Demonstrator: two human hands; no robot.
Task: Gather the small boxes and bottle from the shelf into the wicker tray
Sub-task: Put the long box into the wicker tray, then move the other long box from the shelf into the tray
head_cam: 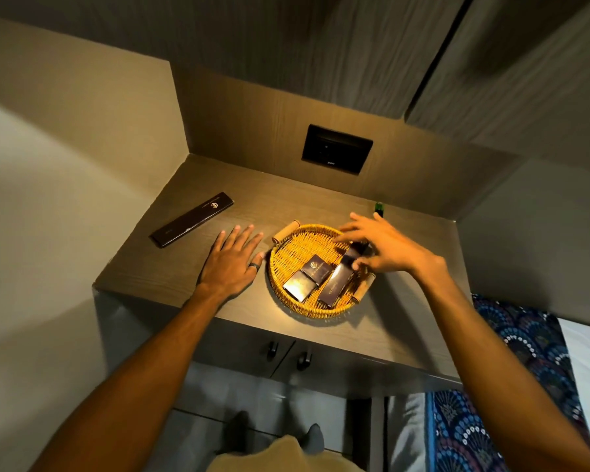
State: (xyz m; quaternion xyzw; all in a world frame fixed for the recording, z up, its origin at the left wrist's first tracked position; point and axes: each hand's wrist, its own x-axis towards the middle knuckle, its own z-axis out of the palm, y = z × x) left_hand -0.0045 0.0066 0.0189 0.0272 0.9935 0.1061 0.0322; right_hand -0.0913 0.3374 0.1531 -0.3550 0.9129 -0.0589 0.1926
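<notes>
A round wicker tray (pixel 286 253) with two wooden handles sits on the wooden shelf (pixel 171 267). Inside it lie two small dark boxes (pixel 306 276) side by side and a longer dark box (pixel 338 280) to their right. My right hand (pixel 384 245) hovers over the tray's right side, fingertips touching the long box's far end. My left hand (pixel 234 262) rests flat on the shelf, fingers spread, just left of the tray. A long flat dark box (pixel 193 219) lies at the shelf's far left. A small green bottle (pixel 378 208) stands behind my right hand, mostly hidden.
A dark socket panel (pixel 337 153) is set in the back wall of the niche. Two cabinet doors with dark knobs (pixel 288 354) sit below the shelf. A patterned blue cloth (pixel 511 352) lies to the lower right.
</notes>
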